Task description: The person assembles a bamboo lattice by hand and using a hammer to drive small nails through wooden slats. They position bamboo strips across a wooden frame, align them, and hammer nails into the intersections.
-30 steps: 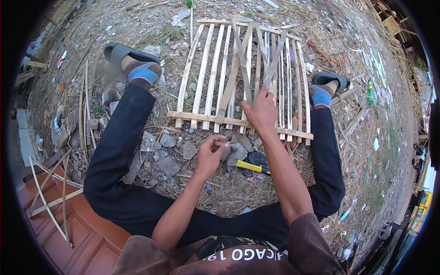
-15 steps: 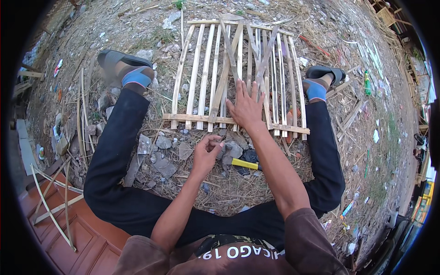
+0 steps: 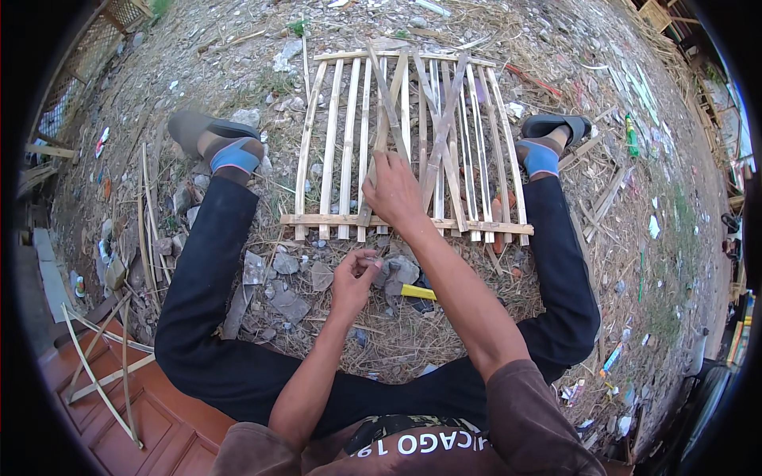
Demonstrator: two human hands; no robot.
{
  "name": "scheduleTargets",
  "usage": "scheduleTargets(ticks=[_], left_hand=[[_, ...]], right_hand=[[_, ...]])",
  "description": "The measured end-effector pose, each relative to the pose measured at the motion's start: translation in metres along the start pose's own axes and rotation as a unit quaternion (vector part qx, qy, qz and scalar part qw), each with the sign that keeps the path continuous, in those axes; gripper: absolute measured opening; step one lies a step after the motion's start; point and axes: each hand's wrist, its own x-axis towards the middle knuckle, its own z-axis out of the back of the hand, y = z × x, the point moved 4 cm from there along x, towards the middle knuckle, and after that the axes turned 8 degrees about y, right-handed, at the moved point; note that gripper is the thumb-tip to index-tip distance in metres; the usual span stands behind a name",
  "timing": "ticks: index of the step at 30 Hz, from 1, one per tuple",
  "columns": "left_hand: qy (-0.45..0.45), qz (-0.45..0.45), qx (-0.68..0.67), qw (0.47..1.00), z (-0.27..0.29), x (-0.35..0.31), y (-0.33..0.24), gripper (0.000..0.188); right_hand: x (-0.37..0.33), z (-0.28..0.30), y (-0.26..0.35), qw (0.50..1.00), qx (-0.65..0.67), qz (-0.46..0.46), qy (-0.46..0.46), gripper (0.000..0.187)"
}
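Note:
A flat frame of pale wooden slats [image 3: 347, 151] lies on the ground between my legs, its upright slats joined by a crosspiece [image 3: 333, 220] near me and another at the far end. Several loose, greyish slats [image 3: 449, 119] rest crosswise on top. My right hand [image 3: 394, 190] is over the frame's middle, fingers curled round a slanting slat [image 3: 385, 131]; the fingertips are partly hidden. Just short of the near crosspiece, my left hand [image 3: 353, 279] is closed in a pinch, and whatever it holds is too small to name. A yellow-handled tool [image 3: 418, 292] lies partly under my right forearm.
Stones [image 3: 287, 301] and dry straw cover the ground close to my hands. My outstretched legs flank the frame. At lower left, thin strips [image 3: 99, 373] lie over a brown panelled door [image 3: 171, 412]. A green bottle [image 3: 631, 136] lies beyond my right foot.
My right hand has shifted left across the frame, from lying spread on the slats to curling round one. My left hand stays pinched near the same spot. The view has tilted slightly.

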Motion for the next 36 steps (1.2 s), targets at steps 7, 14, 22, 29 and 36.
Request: scheduleTargets(ticks=[7, 14, 22, 29, 36], left_hand=[[-0.013, 0.003, -0.013, 1.000, 0.000, 0.000, -0.001, 0.023], [-0.018, 0.009, -0.028, 0.999, 0.004, 0.004, 0.002, 0.022], [-0.018, 0.021, -0.035, 0.999, 0.002, 0.008, -0.005, 0.023], [-0.027, 0.024, -0.060, 0.998, 0.003, 0.010, -0.003, 0.021], [-0.034, 0.019, -0.059, 0.998, 0.004, 0.011, -0.005, 0.020]], right_hand=[[0.033, 0.012, -0.016, 0.987, -0.061, -0.119, -0.089, 0.058], [0.089, 0.023, -0.063, 0.965, -0.099, -0.231, 0.070, 0.079], [0.123, 0.022, -0.061, 0.927, -0.160, -0.312, 0.135, 0.098], [0.149, 0.018, -0.069, 0.896, -0.187, -0.323, 0.242, 0.093], [0.151, 0.023, -0.074, 0.888, -0.153, -0.361, 0.240, 0.099]])
